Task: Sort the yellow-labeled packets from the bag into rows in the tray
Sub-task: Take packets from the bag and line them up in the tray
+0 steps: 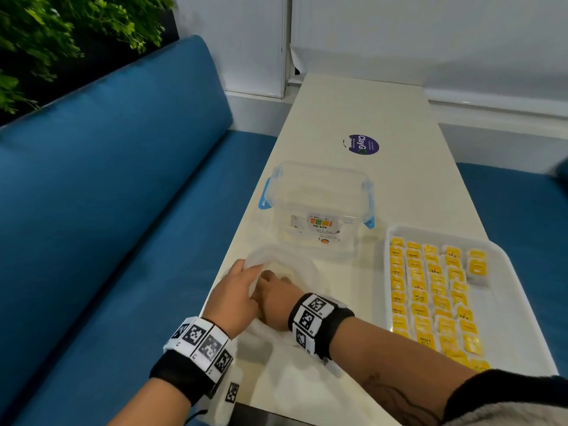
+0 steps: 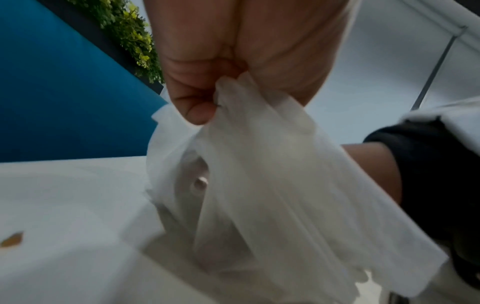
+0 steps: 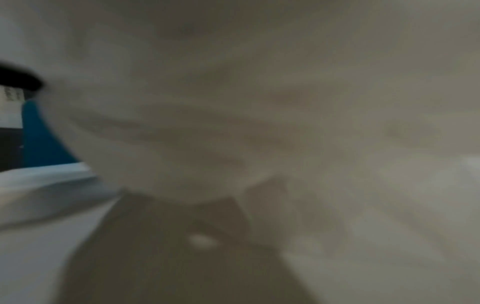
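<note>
A thin white plastic bag (image 1: 276,348) lies on the table near its front edge. My left hand (image 1: 236,290) pinches the bag's rim (image 2: 233,98) between thumb and fingers and holds the mouth up. My right hand (image 1: 273,290) reaches inside the bag, and its fingers are hidden by the plastic. The right wrist view shows only blurred white bag plastic (image 3: 285,123). To the right stands a white tray (image 1: 504,305) with several rows of yellow-labeled packets (image 1: 430,290).
A clear plastic box (image 1: 319,207) with blue clips stands just beyond the bag. A purple round sticker (image 1: 362,145) lies farther back on the white table (image 1: 353,112). A blue sofa (image 1: 107,195) runs along the left, close to the table's edge.
</note>
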{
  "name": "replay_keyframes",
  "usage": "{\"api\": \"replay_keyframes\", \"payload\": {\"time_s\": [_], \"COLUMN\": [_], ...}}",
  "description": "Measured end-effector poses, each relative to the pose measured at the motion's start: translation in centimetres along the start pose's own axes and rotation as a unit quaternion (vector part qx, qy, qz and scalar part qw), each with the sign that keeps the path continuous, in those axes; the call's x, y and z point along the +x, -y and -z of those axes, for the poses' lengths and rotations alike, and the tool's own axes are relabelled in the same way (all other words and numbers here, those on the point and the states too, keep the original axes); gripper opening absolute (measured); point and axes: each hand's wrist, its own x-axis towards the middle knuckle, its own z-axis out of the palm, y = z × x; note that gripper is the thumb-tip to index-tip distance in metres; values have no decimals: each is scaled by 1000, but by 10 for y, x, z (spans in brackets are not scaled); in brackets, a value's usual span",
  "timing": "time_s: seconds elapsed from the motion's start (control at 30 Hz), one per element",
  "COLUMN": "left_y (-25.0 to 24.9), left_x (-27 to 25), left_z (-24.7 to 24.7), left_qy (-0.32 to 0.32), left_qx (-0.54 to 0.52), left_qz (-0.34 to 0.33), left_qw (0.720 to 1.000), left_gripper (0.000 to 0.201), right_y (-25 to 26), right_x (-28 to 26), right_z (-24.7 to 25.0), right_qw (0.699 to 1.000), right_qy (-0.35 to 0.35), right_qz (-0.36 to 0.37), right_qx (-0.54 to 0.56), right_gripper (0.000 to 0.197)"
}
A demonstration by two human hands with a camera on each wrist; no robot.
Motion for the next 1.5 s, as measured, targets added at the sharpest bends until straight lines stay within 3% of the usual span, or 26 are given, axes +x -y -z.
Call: {"api": "replay_keyframes", "payload": {"time_s": [0.1,0.27,0.37,0.47,0.57,0.67,0.83,0.9,0.97,1.03,1.07,1.13,1.2,1.23,1.3,1.33,1.43,1.5], "left_y": [3,4,4,3,1,-5,-32,-47,-69,-96,-110,-137,-154,-161,-173,-177,-185,-191], "left_x": [0,-1,-2,0,0,-1,-4,-6,-4,-1,0,4,8,9,12,12,17,19], "left_z": [2,3,6,8,9,7,10,13,15,12,9,-4,-21,-30,-43,-49,-64,-73], "left_qy": [-38,-105,-139,-119,-69,-53,-98,-151,-156,-79,-15,123,221,241,245,245,262,274], "left_qx": [12,43,67,45,17,49,52,-14,-152,-369,-485,-645,-718,-742,-768,-774,-775,-761], "left_qz": [12,-25,-40,-15,6,0,40,15,-27,-14,16,66,79,83,91,89,87,76], "left_qw": [999,993,987,992,997,997,993,988,976,926,874,751,656,621,584,577,568,583], "left_gripper": [62,71,70,71,67,48,25,22,23,18,18,40,62,67,62,54,32,32], "right_y": [-4,-7,-8,-11,-21,-40,-83,-97,-105,-105,-104,-100,-96,-95,-97,-100,-115,-126], "right_x": [-3,-13,-20,-31,-50,-80,-128,-144,-156,-164,-166,-168,-171,-174,-183,-190,-213,-225], "right_z": [2,21,32,46,67,88,108,109,106,102,99,91,79,72,61,56,47,44], "right_qw": [1000,994,998,987,933,832,733,703,691,707,720,756,808,834,862,860,798,736], "right_qy": [25,84,21,-75,-128,-146,-214,-244,-271,-298,-314,-355,-376,-369,-336,-326,-356,-405], "right_qz": [9,-44,-57,-63,-79,-91,-91,-95,-96,-101,-102,-108,-109,-104,-104,-108,-107,-127], "right_qx": [8,-57,-32,130,326,527,639,661,663,634,611,539,439,397,365,378,474,527], "right_gripper": [36,36,31,25,17,22,24,23,22,23,24,28,28,28,39,46,58,46]}}
